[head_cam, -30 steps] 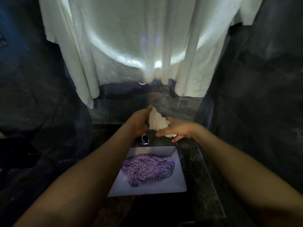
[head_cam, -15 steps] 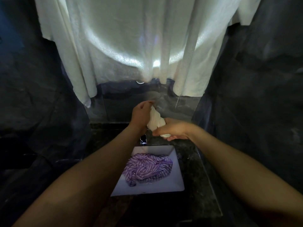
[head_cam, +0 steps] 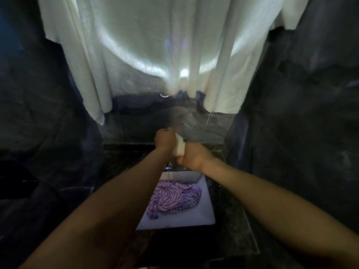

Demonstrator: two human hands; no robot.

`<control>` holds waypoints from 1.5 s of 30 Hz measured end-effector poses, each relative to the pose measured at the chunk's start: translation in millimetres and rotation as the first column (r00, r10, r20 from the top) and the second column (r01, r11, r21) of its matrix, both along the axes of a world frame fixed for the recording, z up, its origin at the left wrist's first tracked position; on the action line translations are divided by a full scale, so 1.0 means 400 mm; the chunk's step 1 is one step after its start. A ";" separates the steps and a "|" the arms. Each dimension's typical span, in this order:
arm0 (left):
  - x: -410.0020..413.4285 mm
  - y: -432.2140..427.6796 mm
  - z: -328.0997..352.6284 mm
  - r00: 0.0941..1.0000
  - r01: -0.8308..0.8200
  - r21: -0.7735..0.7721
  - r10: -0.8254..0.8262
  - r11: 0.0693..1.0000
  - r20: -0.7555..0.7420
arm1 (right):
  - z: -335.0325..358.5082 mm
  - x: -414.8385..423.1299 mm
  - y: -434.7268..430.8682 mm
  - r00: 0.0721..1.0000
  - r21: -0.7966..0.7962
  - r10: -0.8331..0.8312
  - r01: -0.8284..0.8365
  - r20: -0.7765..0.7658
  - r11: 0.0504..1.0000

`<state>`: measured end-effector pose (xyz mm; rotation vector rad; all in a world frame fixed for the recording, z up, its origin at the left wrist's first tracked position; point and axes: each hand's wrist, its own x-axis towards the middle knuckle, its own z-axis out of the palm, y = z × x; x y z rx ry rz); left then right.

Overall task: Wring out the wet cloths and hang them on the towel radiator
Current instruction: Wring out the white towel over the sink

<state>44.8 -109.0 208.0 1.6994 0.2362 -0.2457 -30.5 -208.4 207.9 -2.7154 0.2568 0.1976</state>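
Here: white cloth (head_cam: 179,146) held over the basin (head_cam: 206,215)

A large pale towel (head_cam: 155,45) hangs across the top of the view, against dark walls. Below it, a dark stone bench (head_cam: 231,235) carries the square white basin, where a purple cloth (head_cam: 172,199) lies bunched at the bottom. Two bare forearms reach forward over the basin. The left hand (head_cam: 164,140), farther and higher, and the right hand (head_cam: 192,158), nearer and lower, each keep a closed grip, fingers curled round opposite ends of the white cloth. It shows as a short twisted roll between the fists, above the basin's far edge. A tap (head_cam: 168,167) sits just beneath the hands.
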 end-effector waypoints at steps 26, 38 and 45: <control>0.000 0.054 0.089 0.889 0.358 -0.839 -0.424 0.410 0.173 | 0.160 -0.007 -0.108 0.784 0.912 0.470 0.378 -0.406 0.158; -0.007 0.013 0.130 0.967 0.243 -0.301 -0.205 0.922 0.154 | 0.145 0.006 -0.086 0.894 0.727 0.197 0.180 -0.402 0.663; 0.020 0.008 0.076 0.997 0.067 -0.185 -0.059 0.980 0.049 | 0.101 0.010 -0.024 0.973 0.475 -0.001 0.113 -0.230 0.873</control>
